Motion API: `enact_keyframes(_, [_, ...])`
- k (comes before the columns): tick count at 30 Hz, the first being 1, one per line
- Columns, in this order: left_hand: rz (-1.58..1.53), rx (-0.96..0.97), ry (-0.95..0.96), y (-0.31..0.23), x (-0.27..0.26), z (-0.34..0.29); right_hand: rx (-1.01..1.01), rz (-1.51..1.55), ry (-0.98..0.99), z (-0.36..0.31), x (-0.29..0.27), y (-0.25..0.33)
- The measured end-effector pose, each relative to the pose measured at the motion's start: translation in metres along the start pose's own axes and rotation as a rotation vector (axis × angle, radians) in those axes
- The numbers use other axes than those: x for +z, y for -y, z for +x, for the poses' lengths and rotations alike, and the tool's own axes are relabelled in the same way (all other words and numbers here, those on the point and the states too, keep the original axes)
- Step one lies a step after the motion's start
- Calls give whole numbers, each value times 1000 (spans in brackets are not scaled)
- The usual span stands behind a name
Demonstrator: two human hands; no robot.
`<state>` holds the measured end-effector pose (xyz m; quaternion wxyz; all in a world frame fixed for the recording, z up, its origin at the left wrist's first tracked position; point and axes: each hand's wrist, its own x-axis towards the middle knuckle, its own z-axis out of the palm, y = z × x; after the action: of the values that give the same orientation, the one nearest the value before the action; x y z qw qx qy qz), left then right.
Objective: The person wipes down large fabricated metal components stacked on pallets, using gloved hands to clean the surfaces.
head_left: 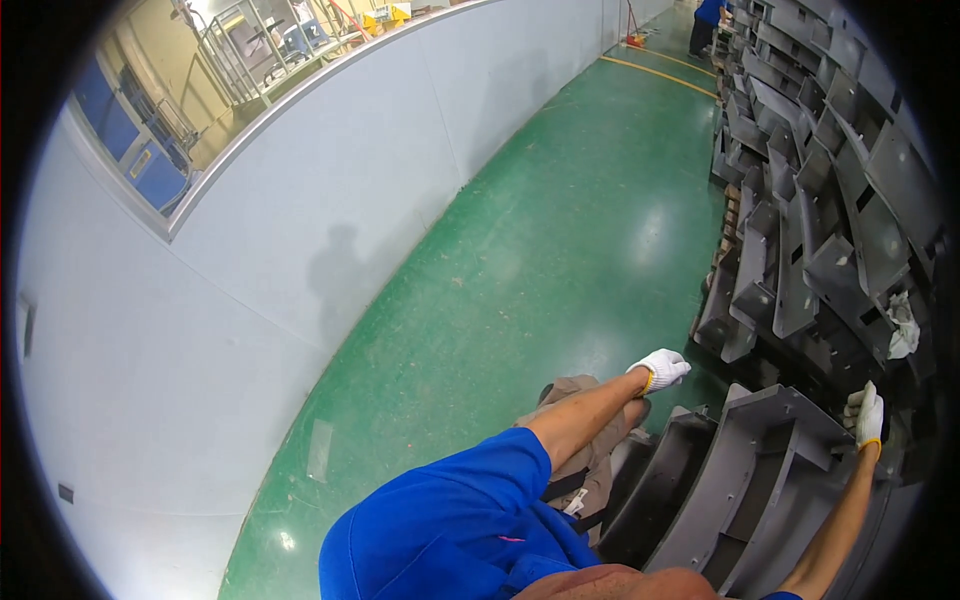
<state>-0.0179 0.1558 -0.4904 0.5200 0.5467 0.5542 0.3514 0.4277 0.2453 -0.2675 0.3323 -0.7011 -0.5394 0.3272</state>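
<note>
My left hand, in a white knit glove with a yellow cuff, hangs over the green floor in front of my leg. Its fingers are curled in, and nothing shows in them. On the right, my right hand, gloved the same way, is at the far end of a dark grey metal part with flanges and ribs. Its fingers are partly bent and apart, with one pointing up; no held thing shows. Whether it touches the metal is hard to tell. A black curved part lies beside the ribbed one, closer to my legs.
Tall stacks of grey metal brackets line the right side, with a crumpled white rag among them. A pale wall panel with a window runs along the left. Green floor lies between. Another person in blue stands far ahead.
</note>
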Motion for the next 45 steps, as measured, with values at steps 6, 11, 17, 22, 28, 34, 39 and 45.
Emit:
enact_keyframes(6, [14, 2, 0, -2, -2, -2, -17, -29, 11, 0, -1, -1])
enact_keyframes(11, [9, -4, 2, -1, 0, -1, 5, -88, 63, -4, 0, 5])
enact_keyframes(17, [-10, 0, 8, 0, 3, 1, -109, -161, 93, 3, -4, -8])
enact_keyframes(22, [21, -2, 12, -1, -1, -3, -147, -220, 45, 3, 0, -7])
enact_keyframes(28, [42, -10, 6, -7, -2, -7, -129, -164, 79, -15, 6, 14])
enact_keyframes(34, [66, 19, -9, -3, -1, -3, -104, -189, 37, 0, -1, 2])
enact_keyframes(39, [80, 22, -12, -3, -5, -4, -61, -97, -26, 1, 2, 1])
enact_keyframes(45, [63, 34, 2, -4, -2, -4, -135, -118, 29, 2, -6, -5])
